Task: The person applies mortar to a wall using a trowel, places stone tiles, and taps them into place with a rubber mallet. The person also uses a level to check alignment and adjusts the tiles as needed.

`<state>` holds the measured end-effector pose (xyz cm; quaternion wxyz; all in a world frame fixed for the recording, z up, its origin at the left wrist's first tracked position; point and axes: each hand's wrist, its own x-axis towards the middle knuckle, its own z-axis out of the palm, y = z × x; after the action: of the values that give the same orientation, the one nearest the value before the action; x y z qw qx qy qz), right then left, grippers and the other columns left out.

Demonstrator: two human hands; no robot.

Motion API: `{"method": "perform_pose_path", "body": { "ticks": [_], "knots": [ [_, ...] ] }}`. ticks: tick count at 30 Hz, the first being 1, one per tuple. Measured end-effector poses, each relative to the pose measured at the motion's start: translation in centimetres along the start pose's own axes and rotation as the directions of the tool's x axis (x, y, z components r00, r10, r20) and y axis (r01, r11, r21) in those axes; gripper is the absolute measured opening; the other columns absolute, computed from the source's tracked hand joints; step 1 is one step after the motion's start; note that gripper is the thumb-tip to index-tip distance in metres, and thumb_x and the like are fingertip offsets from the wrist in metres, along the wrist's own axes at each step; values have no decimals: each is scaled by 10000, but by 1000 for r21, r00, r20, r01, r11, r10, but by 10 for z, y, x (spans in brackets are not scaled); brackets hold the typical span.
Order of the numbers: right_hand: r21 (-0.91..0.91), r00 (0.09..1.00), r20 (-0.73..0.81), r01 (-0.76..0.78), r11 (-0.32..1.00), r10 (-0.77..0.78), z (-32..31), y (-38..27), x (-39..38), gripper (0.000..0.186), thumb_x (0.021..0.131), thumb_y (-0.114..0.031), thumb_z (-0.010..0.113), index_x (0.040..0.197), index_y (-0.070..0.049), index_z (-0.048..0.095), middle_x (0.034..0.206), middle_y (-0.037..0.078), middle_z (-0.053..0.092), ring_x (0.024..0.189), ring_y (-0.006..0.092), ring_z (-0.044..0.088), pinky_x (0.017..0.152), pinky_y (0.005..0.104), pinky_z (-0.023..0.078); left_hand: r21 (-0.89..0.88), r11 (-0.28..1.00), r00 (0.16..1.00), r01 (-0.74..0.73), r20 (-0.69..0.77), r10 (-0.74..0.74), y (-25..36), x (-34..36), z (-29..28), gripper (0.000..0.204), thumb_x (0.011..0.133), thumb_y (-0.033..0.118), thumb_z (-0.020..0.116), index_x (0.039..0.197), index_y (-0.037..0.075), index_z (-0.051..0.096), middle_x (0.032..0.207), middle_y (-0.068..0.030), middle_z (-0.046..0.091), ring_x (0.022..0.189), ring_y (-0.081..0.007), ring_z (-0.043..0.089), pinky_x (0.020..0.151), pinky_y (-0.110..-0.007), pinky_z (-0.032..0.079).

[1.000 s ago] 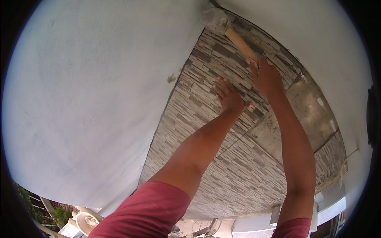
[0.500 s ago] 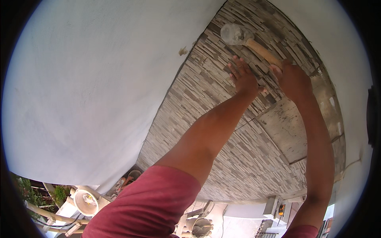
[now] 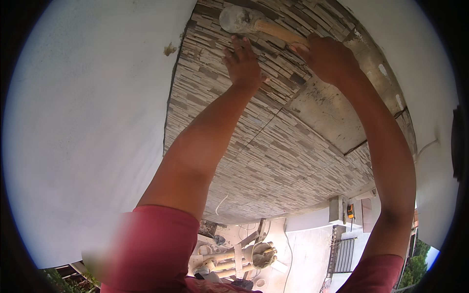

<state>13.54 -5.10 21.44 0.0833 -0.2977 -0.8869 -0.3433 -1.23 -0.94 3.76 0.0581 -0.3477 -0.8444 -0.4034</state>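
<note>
Right hand (image 3: 332, 58) grips a mallet (image 3: 266, 28); left hand (image 3: 242, 66) lies open on the tiles (image 3: 288, 156)

The right hand is closed around the near right end of the wooden handle (image 3: 283, 34). The left hand grasps nothing: its fingers are slightly spread, its thumb points right, and its palm lies against the stone-look tiles.

The mallet slants from the right hand toward the far left, its pale, smeared head (image 3: 237, 19) just beyond the left fingertips. Whether the head touches the tiles cannot be told. A bare grey patch (image 3: 327, 112) sits to the near side of the right hand, and a white wall (image 3: 97, 122) borders the tiles on the left.

A second ago the head was well apart from the left hand, near the far corner; now it is almost at the fingers. Both hands keep the same hold. The view has swung, showing more of a bucket (image 3: 263, 255) at the near edge.
</note>
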Motion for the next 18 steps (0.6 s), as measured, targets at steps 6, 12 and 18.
{"method": "perform_pose_path", "body": {
  "ticks": [6,12,18],
  "knots": [
    [106,994,-112,14,994,-2,30,13,-43,568,1000,-541,451,1038,3,609,690,137,666,611,285,687,569,406,570,113,993,998,-25,-47,30,-23,12,20,1462,637,706,788,1530,-30,-105,1570,-351,-84,1443,-557,95,1165,-579,224],
    [33,996,-69,-54,998,56,96,74,-68,526,968,-557,508,930,-34,551,614,118,615,521,262,639,490,378,521,68,996,987,-64,-145,73,-24,10,29,1477,629,786,718,1526,-35,-121,1555,-380,-85,1397,-642,71,1148,-610,211],
    [183,968,-249,29,983,18,146,79,-98,449,974,-469,565,898,-27,549,568,123,581,494,285,615,473,394,497,152,988,998,-6,-57,14,-16,14,22,1422,692,692,768,1524,-36,-125,1556,-376,-92,1398,-641,77,1139,-622,220]
  ]
}}
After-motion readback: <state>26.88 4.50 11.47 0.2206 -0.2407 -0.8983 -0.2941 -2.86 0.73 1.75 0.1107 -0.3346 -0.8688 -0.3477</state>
